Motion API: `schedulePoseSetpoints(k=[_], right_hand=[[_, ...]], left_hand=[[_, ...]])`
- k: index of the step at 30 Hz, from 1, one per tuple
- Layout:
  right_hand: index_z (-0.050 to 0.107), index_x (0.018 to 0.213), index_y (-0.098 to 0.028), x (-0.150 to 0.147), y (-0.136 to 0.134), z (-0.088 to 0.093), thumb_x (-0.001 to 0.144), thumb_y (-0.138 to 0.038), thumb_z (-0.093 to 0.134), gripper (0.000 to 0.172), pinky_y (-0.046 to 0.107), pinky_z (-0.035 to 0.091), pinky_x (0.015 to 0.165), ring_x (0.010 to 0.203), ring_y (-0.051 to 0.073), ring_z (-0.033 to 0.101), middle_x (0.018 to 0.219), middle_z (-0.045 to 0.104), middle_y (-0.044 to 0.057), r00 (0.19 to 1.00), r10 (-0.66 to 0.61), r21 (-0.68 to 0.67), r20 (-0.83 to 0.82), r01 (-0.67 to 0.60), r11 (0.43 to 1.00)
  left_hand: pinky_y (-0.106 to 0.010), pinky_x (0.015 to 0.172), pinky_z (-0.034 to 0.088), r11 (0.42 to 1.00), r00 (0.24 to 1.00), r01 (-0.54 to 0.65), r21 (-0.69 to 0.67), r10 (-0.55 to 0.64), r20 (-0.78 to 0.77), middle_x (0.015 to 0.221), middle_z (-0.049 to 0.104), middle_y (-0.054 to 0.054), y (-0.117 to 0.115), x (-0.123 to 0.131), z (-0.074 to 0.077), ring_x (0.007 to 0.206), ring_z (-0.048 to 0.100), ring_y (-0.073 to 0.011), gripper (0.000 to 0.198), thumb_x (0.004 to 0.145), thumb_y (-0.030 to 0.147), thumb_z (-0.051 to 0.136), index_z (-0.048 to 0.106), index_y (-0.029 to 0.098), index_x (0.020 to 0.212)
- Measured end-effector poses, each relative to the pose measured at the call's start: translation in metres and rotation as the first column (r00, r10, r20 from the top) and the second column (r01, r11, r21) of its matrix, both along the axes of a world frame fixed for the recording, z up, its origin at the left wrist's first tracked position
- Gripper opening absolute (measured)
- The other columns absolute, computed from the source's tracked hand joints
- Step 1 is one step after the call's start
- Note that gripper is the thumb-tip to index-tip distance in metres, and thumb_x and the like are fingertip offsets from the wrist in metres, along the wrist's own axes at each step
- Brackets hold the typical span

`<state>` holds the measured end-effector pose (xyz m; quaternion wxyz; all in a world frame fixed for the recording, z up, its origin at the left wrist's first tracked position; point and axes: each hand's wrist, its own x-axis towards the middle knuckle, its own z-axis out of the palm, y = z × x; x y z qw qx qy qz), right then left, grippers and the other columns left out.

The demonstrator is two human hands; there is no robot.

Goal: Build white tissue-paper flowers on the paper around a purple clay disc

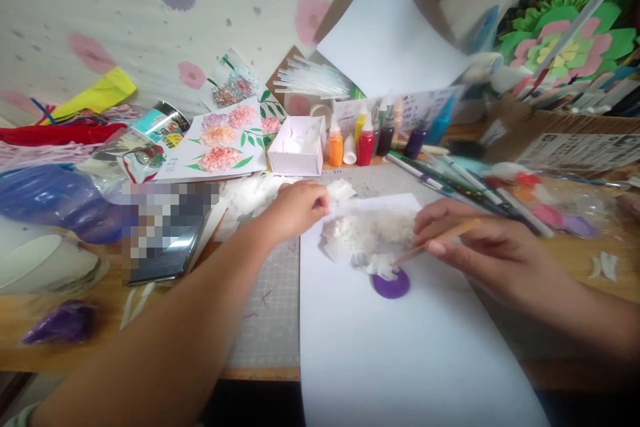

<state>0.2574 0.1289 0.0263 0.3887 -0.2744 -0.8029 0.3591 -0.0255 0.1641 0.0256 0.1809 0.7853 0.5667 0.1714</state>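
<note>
My right hand (473, 243) pinches a thin wooden stick (457, 229) whose tip points at white crumpled tissue pieces (367, 230) bunched on a white paper sheet (360, 340). A purple round disc (393, 285) lies on the sheet below them, with a white tuft over its upper edge. My left hand (303, 208) is at the sheet's upper left, fingers curled together, close to a pile of loose white tissue scraps (257, 193). Whether anything is between its fingertips cannot be made out. Both hands are somewhat blurred.
Paint bottles (366, 143) and a small white box (299, 147) stand behind the sheet. Markers (480, 187) lie to the right. A dark phone-like object (175, 240), a white cup (45, 263) and a purple bag (63, 321) sit at left. Behind them leans a flower picture (223, 140).
</note>
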Motion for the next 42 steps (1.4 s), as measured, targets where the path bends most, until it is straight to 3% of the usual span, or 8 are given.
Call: schedulePoseSetpoints(k=[4,8,15,25,32,34,37,42], right_hand=[[0.075,0.086,-0.029,0.003,-0.002,0.005,0.085,-0.024,0.067,0.010,0.031,0.051,0.085,0.095,0.017,0.060,0.088,0.070,0.002,0.999,-0.014,-0.038,-0.048,0.012,0.999],[0.074,0.087,-0.032,0.004,-0.003,0.006,0.085,-0.022,0.066,0.013,0.033,0.051,0.083,0.098,0.018,0.060,0.090,0.070,0.001,0.987,0.040,-0.131,-0.154,-0.061,0.990],[0.074,0.088,-0.030,-0.001,-0.011,0.009,0.087,-0.021,0.064,0.013,0.036,0.051,0.084,0.096,0.019,0.063,0.090,0.071,0.002,0.962,0.058,-0.199,-0.267,-0.114,0.973],[0.069,0.086,-0.023,-0.017,-0.020,0.007,0.090,-0.022,0.060,0.010,0.034,0.054,0.080,0.093,0.017,0.063,0.095,0.067,0.003,0.937,0.039,-0.331,-0.348,-0.162,0.930],[0.063,0.082,-0.018,-0.023,-0.019,0.011,0.089,-0.031,0.061,0.016,0.027,0.057,0.069,0.075,0.014,0.067,0.082,0.069,0.002,0.964,-0.049,-0.398,-0.262,-0.062,0.915],[0.063,0.081,-0.017,-0.020,-0.014,0.010,0.087,-0.035,0.063,0.019,0.028,0.058,0.068,0.071,0.014,0.068,0.078,0.069,0.002,0.960,-0.087,-0.460,-0.267,-0.048,0.887],[0.065,0.081,-0.015,-0.012,-0.004,0.008,0.084,-0.036,0.067,0.021,0.027,0.059,0.067,0.068,0.014,0.069,0.075,0.070,0.002,0.952,-0.138,-0.533,-0.271,-0.029,0.846],[0.068,0.083,-0.015,0.004,0.007,0.005,0.084,-0.032,0.068,0.017,0.023,0.059,0.065,0.067,0.013,0.070,0.073,0.072,0.002,0.937,-0.163,-0.574,-0.309,-0.047,0.817]], left_hand=[[-0.029,0.076,0.049,0.998,0.971,0.008,-0.054,0.006,0.239,0.093,0.068,-0.004,-0.015,0.006,0.014,0.088,0.064,-0.0168,0.018,0.083,0.032,0.058,0.051,0.017,0.074],[-0.026,0.069,0.050,0.962,0.832,0.223,-0.158,-0.104,0.544,0.085,0.069,-0.003,-0.038,0.027,0.024,0.080,0.065,-0.0150,0.022,0.079,0.027,0.067,0.048,0.017,0.071],[-0.024,0.059,0.043,0.934,0.901,0.241,-0.264,-0.113,0.420,0.074,0.062,0.002,-0.058,0.052,0.023,0.066,0.057,-0.0118,0.018,0.073,0.020,0.067,0.050,0.018,0.069],[-0.025,0.061,0.041,0.933,0.871,0.268,-0.241,-0.129,0.473,0.076,0.051,0.005,-0.058,0.057,0.017,0.069,0.048,-0.0109,0.028,0.070,0.022,0.073,0.047,0.021,0.081],[-0.026,0.064,0.044,0.912,0.819,0.303,-0.276,-0.101,0.565,0.080,0.053,0.004,-0.058,0.055,0.010,0.073,0.053,-0.0127,0.034,0.071,0.025,0.074,0.048,0.023,0.092],[-0.028,0.069,0.046,0.934,0.842,0.280,-0.222,-0.128,0.524,0.083,0.056,0.002,-0.056,0.052,0.010,0.077,0.056,-0.0141,0.032,0.075,0.028,0.073,0.049,0.023,0.097],[-0.033,0.082,0.044,0.970,0.935,0.242,0.010,-0.236,0.264,0.094,0.058,-0.001,-0.051,0.049,0.010,0.091,0.054,-0.0176,0.024,0.081,0.032,0.067,0.056,0.022,0.101],[-0.040,0.095,0.035,0.889,0.891,0.453,0.061,-0.450,-0.061,0.116,0.053,-0.005,-0.048,0.051,0.008,0.109,0.045,-0.0242,0.027,0.087,0.042,0.059,0.062,0.028,0.109]])
